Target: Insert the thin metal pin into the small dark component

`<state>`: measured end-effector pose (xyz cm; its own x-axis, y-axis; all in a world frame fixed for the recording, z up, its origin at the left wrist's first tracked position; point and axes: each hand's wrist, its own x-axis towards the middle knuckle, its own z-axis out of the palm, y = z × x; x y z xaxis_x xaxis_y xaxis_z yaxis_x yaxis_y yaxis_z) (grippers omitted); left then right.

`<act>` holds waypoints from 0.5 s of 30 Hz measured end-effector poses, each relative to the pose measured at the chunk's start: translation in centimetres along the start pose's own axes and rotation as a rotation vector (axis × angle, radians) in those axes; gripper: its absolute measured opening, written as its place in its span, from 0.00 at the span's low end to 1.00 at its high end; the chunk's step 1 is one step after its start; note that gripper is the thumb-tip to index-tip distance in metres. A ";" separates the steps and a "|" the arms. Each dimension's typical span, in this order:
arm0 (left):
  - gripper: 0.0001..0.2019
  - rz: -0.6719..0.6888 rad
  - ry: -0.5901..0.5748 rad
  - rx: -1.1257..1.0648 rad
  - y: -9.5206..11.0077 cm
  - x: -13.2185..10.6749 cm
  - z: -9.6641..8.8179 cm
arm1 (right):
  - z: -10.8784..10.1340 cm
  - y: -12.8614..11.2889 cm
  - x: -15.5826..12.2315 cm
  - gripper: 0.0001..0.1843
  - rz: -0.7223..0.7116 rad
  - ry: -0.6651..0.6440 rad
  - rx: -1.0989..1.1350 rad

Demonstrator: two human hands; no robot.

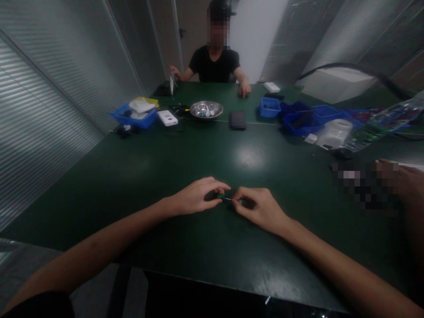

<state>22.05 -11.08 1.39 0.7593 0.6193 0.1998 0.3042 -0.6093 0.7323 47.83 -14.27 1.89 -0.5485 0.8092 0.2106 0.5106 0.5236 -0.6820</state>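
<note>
Both my hands rest on the dark green table (139,176), fingertips almost meeting near its front middle. My left hand (195,196) is curled, pinching a small green part (220,195) between thumb and fingers. My right hand (260,207) is also closed, holding a thin dark tool (228,200) whose tip points at the green part. The part and the tool are too small and dim to name more exactly.
A person in a black shirt (215,64) sits at the far end. On the table lie a metal bowl (206,109), a black box (237,119), a white device (167,117), blue bins at the left (134,117) and right (300,117), and plastic bags (380,123). Another person's hand (407,181) is at the right edge.
</note>
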 end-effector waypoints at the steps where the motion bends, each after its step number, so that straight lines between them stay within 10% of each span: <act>1: 0.22 0.006 -0.003 0.000 0.0 0.0 0.0 | 0.2 -0.1 0.1 0.06 -0.004 0.015 0.011; 15: 0.12 0.077 0.038 0.116 -1.1 -0.4 -0.9 | -0.8 -0.1 -0.8 0.08 0.027 0.091 0.018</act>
<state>20.86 -10.18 1.07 0.7611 0.5857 0.2787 0.3119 -0.7072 0.6345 48.79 -14.73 2.33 -0.4719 0.8444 0.2536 0.5119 0.4966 -0.7010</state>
